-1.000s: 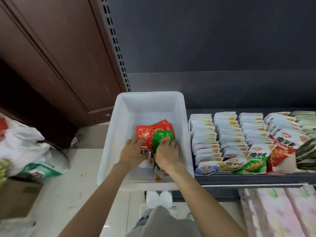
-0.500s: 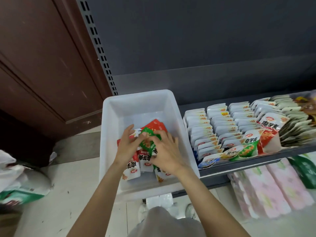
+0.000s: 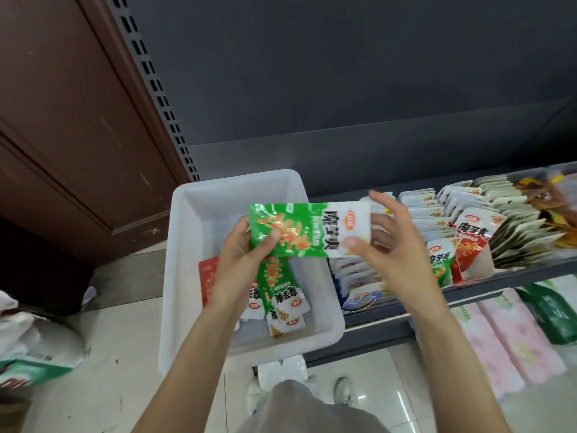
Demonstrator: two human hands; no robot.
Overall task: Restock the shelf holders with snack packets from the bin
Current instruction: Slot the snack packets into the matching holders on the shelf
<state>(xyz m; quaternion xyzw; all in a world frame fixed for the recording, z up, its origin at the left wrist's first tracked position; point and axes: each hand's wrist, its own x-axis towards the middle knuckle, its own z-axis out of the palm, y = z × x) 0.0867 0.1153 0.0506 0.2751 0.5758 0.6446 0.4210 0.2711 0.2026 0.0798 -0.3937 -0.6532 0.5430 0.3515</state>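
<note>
Both hands hold one green snack packet [image 3: 307, 230] sideways above the white bin [image 3: 187, 276]. The left hand [image 3: 240, 260] pinches its green end, thumb on top. The right hand [image 3: 390, 245] pinches the white end between thumb and spread fingers. More red and green packets [image 3: 281, 295] lie at the bin's near edge. The shelf [image 3: 468, 285] beside it carries rows of packets in holders [image 3: 421, 210].

bin's [image 3: 199, 232] far half open, holders [image 3: 421, 214] seemingly packed

one bin [image 3: 237, 345], two hands [image 3: 240, 260]
</note>
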